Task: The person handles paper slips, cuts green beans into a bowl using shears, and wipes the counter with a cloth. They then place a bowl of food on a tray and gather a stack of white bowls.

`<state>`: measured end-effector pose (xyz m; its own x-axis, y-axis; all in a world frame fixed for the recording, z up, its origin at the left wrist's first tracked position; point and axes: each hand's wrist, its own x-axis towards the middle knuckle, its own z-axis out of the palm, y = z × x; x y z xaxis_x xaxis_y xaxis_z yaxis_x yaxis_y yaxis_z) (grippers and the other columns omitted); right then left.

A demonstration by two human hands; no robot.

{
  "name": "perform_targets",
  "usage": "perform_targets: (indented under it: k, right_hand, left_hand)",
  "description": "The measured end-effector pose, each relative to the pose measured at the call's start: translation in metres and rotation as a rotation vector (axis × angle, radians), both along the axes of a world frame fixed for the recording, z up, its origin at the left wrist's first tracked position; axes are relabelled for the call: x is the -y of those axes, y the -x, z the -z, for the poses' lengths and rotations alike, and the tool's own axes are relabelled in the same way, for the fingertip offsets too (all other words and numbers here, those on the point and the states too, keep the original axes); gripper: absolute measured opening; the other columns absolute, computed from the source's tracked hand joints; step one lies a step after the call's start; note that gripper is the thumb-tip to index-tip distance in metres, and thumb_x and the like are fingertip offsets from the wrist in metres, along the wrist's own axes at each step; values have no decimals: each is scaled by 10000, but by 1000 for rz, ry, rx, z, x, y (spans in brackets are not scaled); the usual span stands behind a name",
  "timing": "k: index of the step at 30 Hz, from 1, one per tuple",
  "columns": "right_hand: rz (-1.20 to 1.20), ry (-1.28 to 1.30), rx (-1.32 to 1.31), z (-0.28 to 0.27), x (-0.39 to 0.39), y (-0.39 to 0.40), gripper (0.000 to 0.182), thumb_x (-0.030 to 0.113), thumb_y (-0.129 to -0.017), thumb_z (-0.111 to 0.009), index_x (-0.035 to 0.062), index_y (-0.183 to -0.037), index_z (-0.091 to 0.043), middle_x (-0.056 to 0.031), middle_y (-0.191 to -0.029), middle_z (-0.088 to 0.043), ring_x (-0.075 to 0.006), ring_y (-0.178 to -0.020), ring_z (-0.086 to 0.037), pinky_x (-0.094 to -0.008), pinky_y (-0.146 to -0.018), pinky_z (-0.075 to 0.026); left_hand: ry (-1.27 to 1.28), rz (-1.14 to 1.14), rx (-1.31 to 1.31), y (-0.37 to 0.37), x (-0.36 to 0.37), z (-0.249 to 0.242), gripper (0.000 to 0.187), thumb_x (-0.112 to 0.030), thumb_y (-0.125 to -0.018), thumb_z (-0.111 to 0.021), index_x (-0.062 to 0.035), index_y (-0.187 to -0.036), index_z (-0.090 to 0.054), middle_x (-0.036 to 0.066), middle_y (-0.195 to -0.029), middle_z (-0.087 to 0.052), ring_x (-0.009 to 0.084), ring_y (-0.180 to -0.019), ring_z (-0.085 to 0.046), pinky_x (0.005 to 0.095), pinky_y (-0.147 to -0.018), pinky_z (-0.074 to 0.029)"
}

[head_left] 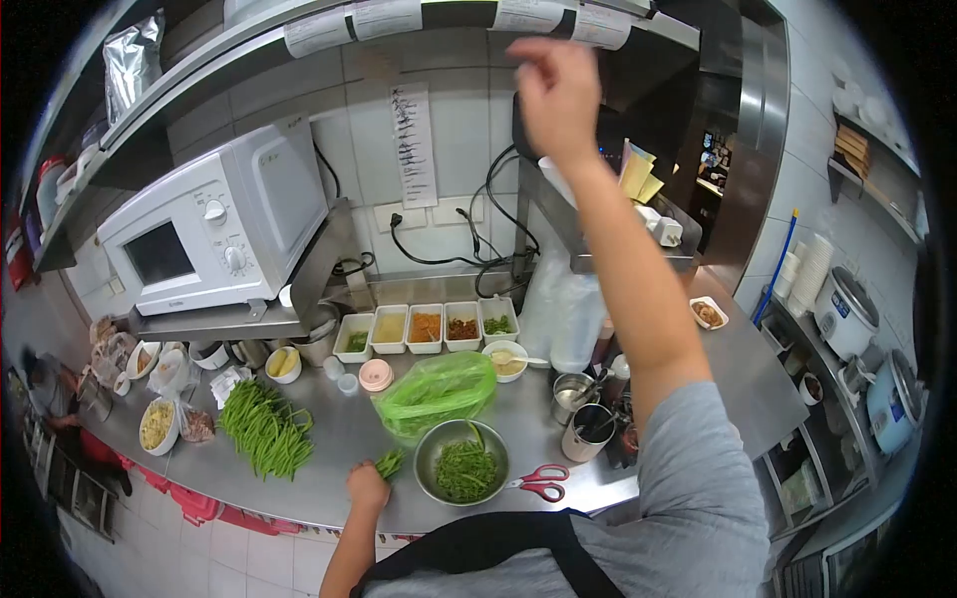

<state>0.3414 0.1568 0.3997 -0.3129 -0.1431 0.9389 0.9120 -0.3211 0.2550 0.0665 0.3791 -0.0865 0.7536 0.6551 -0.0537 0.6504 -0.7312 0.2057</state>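
My left hand (368,486) is closed around a small bunch of green beans (390,462) at the counter's front edge. Just right of it stands a metal bowl (423,475) with cut green pieces inside. Red-handled scissors (543,482) lie against the bowl's right side. My right hand (560,95) is raised high near the overhead shelf and its paper slips (602,27). Its fingers are bent and partly apart, with nothing visible in them. A larger pile of green beans (264,427) lies on the left, and a green plastic bag (439,389) sits behind the bowl.
A white microwave (214,214) stands on a raised metal shelf at left. Several white containers of toppings (426,330) line the wall. A utensil pot (587,439) is right of the scissors. Rice cookers (847,314) stand far right. Another person (50,394) is at far left.
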Motion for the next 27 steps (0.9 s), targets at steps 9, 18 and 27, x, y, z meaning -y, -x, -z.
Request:
perform_targets:
  k: [9,18,27]
  right_hand:
    - [-486,961,-456,204,-34,118,150,165,-758,-657,74,-875,-634,-62,-775,-609,-226,-655,-579,-329,-603,-482]
    - [-644,1153,-871,316,-44,166,136,185,-768,-620,77,-851,-623,-75,-752,-599,-238,-653,-580,-338,-602,-463]
    - [-704,1201,-920,345,-40,177,146,183,-786,-615,64,-871,-618,-78,-731,-586,-202,-607,-565,-316,-572,-457]
  left_hand:
    - [-339,172,-261,-8,11,-14,252,-125,-755,-557,-53,-997,-571,112,-1005,-589,226,-939,-582,347,-739,-484]
    - [-89,166,-102,-1,3,-29,125,-82,-738,-559,-40,-807,-653,168,-856,-642,288,-821,-635,366,-711,-511]
    - [34,-45,11,28,-12,-33,240,-148,-727,-593,9,-909,-612,226,-880,-624,339,-848,-618,378,-743,-504]
